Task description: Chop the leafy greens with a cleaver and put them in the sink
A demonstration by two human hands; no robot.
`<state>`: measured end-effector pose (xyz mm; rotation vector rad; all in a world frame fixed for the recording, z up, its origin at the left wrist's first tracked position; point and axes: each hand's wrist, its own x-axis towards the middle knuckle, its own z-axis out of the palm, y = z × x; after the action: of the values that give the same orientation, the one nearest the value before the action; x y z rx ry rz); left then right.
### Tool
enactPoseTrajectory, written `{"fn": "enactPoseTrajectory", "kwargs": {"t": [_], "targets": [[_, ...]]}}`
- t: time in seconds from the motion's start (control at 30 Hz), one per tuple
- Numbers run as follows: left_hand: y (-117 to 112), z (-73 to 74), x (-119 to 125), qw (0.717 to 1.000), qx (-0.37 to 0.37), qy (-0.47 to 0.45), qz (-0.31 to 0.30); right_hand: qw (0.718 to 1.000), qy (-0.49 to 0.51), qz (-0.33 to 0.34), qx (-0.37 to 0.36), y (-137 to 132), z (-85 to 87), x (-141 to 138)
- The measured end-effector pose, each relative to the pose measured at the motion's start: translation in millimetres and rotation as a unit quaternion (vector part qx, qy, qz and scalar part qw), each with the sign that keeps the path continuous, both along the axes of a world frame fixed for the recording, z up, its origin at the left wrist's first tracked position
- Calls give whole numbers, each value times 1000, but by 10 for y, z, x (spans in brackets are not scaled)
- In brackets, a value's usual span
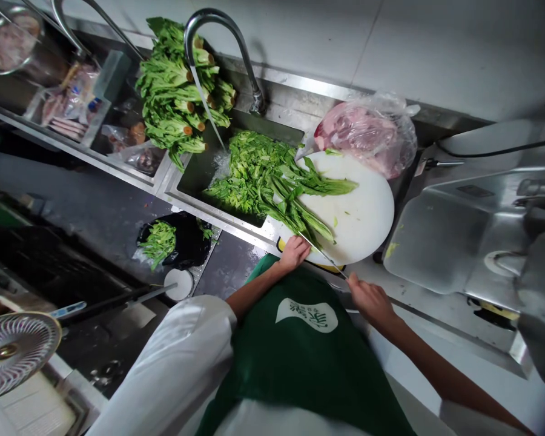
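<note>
My right hand (367, 297) is closed round the handle of a knife (323, 255), whose blade lies at the near edge of a round white cutting board (367, 212). My left hand (294, 253) is curled at the board's near edge, pressing the stem ends of a bunch of leafy greens (300, 206) lying across the board. More cut greens (249, 172) fill the sink (195, 175) to the left, under a running tap (218, 24).
Uncut bunches of greens (177, 91) are piled behind the sink. A plastic bag of raw meat (367, 133) sits behind the board. A steel machine (472, 218) stands to the right. A black bag with green trimmings (168, 242) lies on the floor, a fan (13, 351) at lower left.
</note>
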<state>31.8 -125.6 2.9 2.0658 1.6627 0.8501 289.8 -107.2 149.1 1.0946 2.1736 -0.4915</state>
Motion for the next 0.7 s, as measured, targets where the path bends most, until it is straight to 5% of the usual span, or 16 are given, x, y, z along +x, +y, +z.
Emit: {"fn": "enactPoseTrajectory", "kwargs": {"t": [0.13,0.7], "targets": [[-25,-31,-7,1000,26,-2,6,1000,3,-8,-14,67,-94,-42],[-73,-41,-9,1000,-10,17,14,998,27,-17,-46,28,-17,-45]]}}
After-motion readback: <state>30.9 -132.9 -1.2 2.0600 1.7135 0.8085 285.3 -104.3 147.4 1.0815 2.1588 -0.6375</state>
